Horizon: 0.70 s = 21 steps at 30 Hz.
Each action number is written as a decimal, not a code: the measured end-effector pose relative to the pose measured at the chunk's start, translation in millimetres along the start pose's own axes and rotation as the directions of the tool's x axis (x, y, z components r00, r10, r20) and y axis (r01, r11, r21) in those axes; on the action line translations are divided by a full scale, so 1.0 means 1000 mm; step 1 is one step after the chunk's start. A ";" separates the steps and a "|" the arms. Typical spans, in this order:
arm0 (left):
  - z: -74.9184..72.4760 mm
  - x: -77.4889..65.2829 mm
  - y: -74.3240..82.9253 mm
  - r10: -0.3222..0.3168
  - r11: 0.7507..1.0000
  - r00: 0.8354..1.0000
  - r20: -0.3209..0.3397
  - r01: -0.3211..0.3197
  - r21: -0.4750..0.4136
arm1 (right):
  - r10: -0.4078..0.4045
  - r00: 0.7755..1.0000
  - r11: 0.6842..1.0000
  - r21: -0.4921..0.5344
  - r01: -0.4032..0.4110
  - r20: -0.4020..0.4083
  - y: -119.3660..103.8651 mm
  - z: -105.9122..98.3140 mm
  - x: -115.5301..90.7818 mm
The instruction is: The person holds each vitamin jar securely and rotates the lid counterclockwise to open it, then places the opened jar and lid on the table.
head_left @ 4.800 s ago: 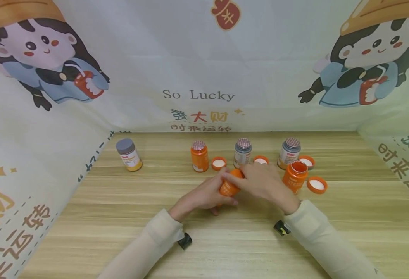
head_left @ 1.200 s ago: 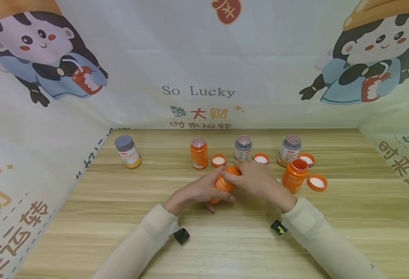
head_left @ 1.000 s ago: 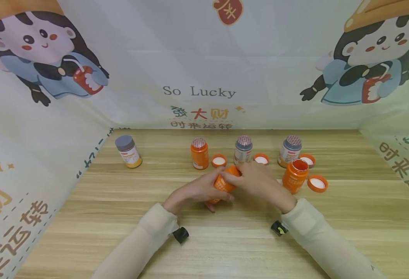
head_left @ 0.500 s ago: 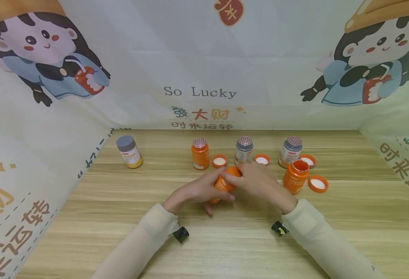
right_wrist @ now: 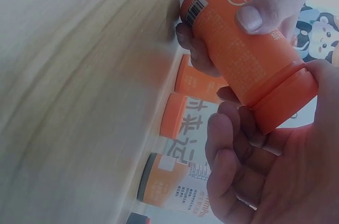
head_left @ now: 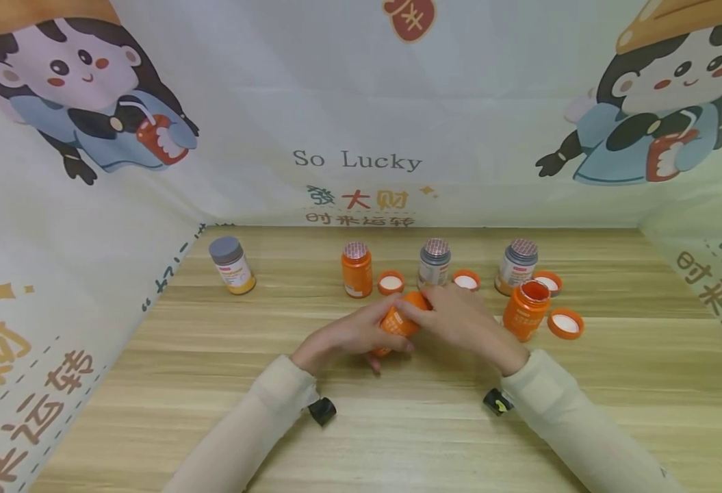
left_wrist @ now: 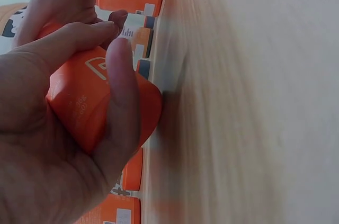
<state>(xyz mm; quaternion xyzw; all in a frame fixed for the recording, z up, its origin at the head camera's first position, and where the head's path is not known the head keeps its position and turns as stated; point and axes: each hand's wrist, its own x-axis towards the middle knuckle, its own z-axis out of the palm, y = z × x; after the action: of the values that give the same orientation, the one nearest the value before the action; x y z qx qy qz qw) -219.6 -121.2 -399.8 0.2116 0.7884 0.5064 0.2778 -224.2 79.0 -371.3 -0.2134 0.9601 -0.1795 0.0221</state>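
Note:
My left hand [head_left: 357,332] grips the body of an orange bottle [head_left: 397,323], which tilts with its top toward the right. On its orange screw cap [right_wrist: 286,102], my right hand [head_left: 462,318] has its fingers and thumb curled around the rim. The cap sits on the bottle's neck in the right wrist view, and the bottle's label and barcode face that camera. From the left wrist, the left thumb and fingers wrap the bottle [left_wrist: 79,97] close to the table. An uncapped orange bottle [head_left: 525,315] stands beside the right wrist, its mouth open, with an upturned orange cap [head_left: 566,323] next to it.
Behind the hands stand an orange bottle [head_left: 357,270] and two grey bottles [head_left: 434,260] [head_left: 517,267], all with patterned foil seals. Upturned caps [head_left: 391,281] [head_left: 466,279] [head_left: 548,282] lie beside them. A grey-lidded bottle [head_left: 233,266] is at far left. A printed cloth [head_left: 243,137] encloses the wooden table.
Since the oldest frame, the held bottle has shifted slightly left and leans more, both hands staying on it. Over the last second, the hands barely move; the head view drifts slightly.

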 end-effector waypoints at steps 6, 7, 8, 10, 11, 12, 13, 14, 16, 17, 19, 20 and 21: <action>0.000 0.001 -0.001 -0.004 1.000 1.000 0.004 0.004 -0.012 | -0.003 0.999 1.000 0.030 0.004 -0.035 0.003 0.000 -0.001; 0.000 0.001 -0.001 -0.003 1.000 1.000 0.005 0.003 -0.013 | -0.008 0.999 0.999 0.034 0.009 -0.043 0.003 -0.001 0.000; 0.000 0.000 -0.001 -0.001 1.000 1.000 0.006 0.001 -0.014 | -0.010 0.999 0.999 0.037 0.012 -0.050 0.004 -0.001 0.000; 0.001 0.000 0.000 0.004 1.000 1.000 0.007 -0.004 -0.012 | -0.009 0.999 0.999 0.043 0.012 -0.052 0.004 -0.002 -0.001; 0.001 0.000 0.000 0.005 1.000 1.000 0.008 -0.005 -0.010 | -0.009 0.999 0.999 0.038 0.011 -0.045 0.005 -0.003 -0.001; 0.001 0.000 0.000 0.008 1.000 1.000 0.008 -0.008 -0.007 | -0.008 0.999 0.999 0.037 0.009 -0.037 0.005 -0.004 -0.001; 0.001 0.000 0.000 0.009 1.000 1.000 0.008 -0.009 -0.003 | -0.008 1.000 0.999 0.033 0.008 -0.025 0.005 -0.005 -0.001; 0.001 0.000 0.001 0.011 1.000 1.000 0.008 -0.011 0.001 | -0.006 1.000 0.999 0.033 0.006 -0.015 0.005 -0.005 -0.001; 0.001 0.000 0.001 0.013 1.000 1.000 0.009 -0.013 0.007 | -0.009 1.000 0.999 0.031 0.009 0.004 0.005 -0.007 -0.002; 0.001 0.001 0.001 0.013 1.000 1.000 0.008 -0.013 0.010 | -0.012 1.000 0.999 0.030 0.011 0.012 0.005 -0.007 -0.001; 0.001 0.001 0.001 0.011 1.000 1.000 0.007 -0.012 0.010 | -0.020 1.000 0.999 0.027 0.019 0.019 0.004 -0.008 -0.001; 0.001 0.001 0.001 0.012 1.000 1.000 0.007 -0.012 0.010 | -0.024 1.000 0.999 0.025 0.023 0.021 0.004 -0.009 -0.001; 0.001 0.001 0.001 0.012 1.000 1.000 0.006 -0.012 0.009 | -0.029 0.999 0.999 0.020 0.029 0.020 0.004 -0.009 -0.001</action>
<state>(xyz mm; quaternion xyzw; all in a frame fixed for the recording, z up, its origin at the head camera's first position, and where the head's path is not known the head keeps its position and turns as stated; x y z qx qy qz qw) -219.8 -119.7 -399.9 0.2189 0.7887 0.5038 0.2761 -226.3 85.4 -364.6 -0.2288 0.9548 -0.1871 0.0312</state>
